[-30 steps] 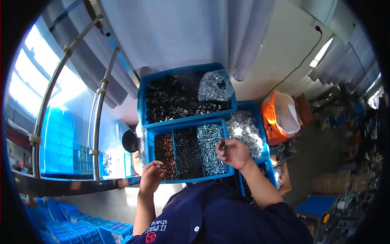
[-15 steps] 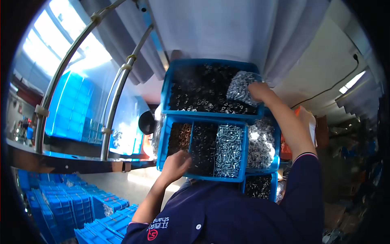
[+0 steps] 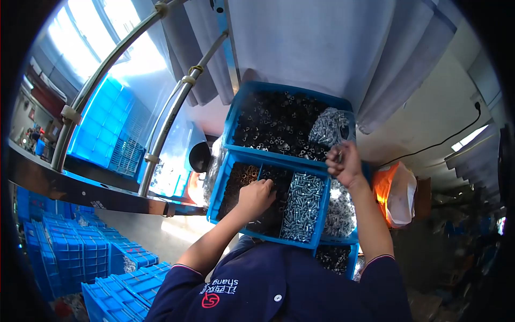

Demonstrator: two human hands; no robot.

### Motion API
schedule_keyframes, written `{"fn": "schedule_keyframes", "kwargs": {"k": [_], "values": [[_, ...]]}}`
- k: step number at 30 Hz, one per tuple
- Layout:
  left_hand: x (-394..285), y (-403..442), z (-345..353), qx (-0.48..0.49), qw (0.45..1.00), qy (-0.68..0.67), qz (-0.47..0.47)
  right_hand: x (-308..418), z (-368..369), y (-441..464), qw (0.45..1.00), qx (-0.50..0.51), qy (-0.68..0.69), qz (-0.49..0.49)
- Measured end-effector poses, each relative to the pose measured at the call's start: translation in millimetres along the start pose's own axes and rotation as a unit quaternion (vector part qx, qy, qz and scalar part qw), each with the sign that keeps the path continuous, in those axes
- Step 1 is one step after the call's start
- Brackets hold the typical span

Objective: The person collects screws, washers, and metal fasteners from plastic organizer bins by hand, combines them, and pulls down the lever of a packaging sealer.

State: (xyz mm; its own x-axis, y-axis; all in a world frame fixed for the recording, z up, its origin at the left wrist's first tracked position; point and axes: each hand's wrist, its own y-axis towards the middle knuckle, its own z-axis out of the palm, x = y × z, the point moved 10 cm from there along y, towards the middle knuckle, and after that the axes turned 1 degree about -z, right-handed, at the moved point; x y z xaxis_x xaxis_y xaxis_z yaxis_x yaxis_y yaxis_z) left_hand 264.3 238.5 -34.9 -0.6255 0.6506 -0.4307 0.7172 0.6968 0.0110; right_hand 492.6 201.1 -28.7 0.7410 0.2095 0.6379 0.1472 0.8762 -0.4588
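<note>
My left hand [image 3: 257, 199] reaches down over the middle compartment of dark small parts [image 3: 268, 217], its fingers bent together and their tips hidden. Left of it lie copper-coloured rings [image 3: 245, 176]. Silver screws [image 3: 303, 206] fill the right compartment of the same blue bin [image 3: 214, 206]. My right hand [image 3: 345, 162] is raised just below the clear bag of silver parts [image 3: 330, 127], fingers curled around something small that I cannot make out. The bag rests in the upper blue bin [image 3: 289, 155] on black parts [image 3: 273, 121].
Another blue bin with shiny silver parts [image 3: 340, 212] stands at the right, near an orange bag [image 3: 394, 194]. A black round cup [image 3: 200, 156] is left of the bins. Metal poles [image 3: 174, 115] rise at the left, above stacked blue crates [image 3: 75, 247].
My right hand went from the screws up to the clear bag, then drew back below it. My left hand moved right, from the copper rings to the dark parts. The view has shifted.
</note>
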Motion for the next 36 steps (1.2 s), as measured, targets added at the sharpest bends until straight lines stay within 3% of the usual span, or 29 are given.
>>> {"fn": "schedule_keyframes", "kwargs": {"k": [2,4,5,6,8,11,14,15,16,17,18,19,20,21,24,26,28,30,33,35,36], "values": [[3,-8,-9,-0.012,0.998,-0.061,-0.007,-26,25,19,0.999,0.030,0.005,0.043],[5,-18,-19,-0.022,0.994,-0.106,-0.021,-30,35,58,0.981,0.038,-0.191,0.000],[6,-23,-25,-0.030,0.991,-0.129,-0.029,-14,45,77,0.915,-0.017,-0.392,-0.096],[6,-28,-28,-0.030,0.987,-0.152,-0.034,4,69,101,0.713,0.007,-0.622,-0.322],[9,-42,-36,-0.035,0.979,-0.195,-0.043,0,96,121,0.578,-0.043,-0.761,-0.289],[11,-64,-53,-0.068,0.981,-0.175,-0.040,-20,80,189,0.372,-0.049,-0.901,-0.220],[25,-86,-59,-0.080,0.979,-0.180,-0.046,-9,82,189,0.465,-0.042,-0.849,-0.248],[31,-91,-60,-0.091,0.977,-0.185,-0.046,-2,105,166,0.513,0.008,-0.755,-0.408],[35,-96,-62,-0.100,0.975,-0.193,-0.044,-5,84,176,0.696,0.022,-0.646,-0.312],[39,-98,-62,-0.082,0.977,-0.189,-0.053,-15,61,182,0.841,0.032,-0.501,-0.199],[41,-99,-65,-0.085,0.976,-0.193,-0.046,-27,60,163,0.940,0.039,-0.329,-0.077],[41,-98,-67,-0.088,0.976,-0.198,-0.037,-38,69,134,0.981,0.074,-0.180,-0.008],[41,-96,-69,-0.089,0.975,-0.203,-0.027,-50,81,98,0.992,0.106,-0.024,0.059],[33,-91,-77,-0.074,0.978,-0.197,-0.010,-53,86,68,0.994,0.092,0.011,0.057],[13,-68,-80,-0.014,0.990,-0.140,0.031,-87,64,11,0.998,0.033,-0.001,0.055],[-21,-53,-93,0.017,0.989,-0.107,0.105,-117,56,-18,0.992,0.085,0.013,0.089],[-56,-41,-96,0.045,0.976,-0.108,0.183,-154,42,-36,0.982,0.039,0.118,0.139],[-92,-31,-82,0.116,0.961,-0.081,0.239,-176,34,-48,0.968,0.079,0.199,0.132],[-124,-26,-29,0.209,0.930,-0.017,0.303,-175,36,-75,0.985,-0.040,0.158,0.055],[-126,-28,-9,0.196,0.923,-0.011,0.330,-170,28,-82,0.999,-0.023,0.045,-0.016],[-128,-30,0,0.189,0.920,-0.008,0.344,-179,21,-78,0.984,0.028,0.176,-0.001]]}}
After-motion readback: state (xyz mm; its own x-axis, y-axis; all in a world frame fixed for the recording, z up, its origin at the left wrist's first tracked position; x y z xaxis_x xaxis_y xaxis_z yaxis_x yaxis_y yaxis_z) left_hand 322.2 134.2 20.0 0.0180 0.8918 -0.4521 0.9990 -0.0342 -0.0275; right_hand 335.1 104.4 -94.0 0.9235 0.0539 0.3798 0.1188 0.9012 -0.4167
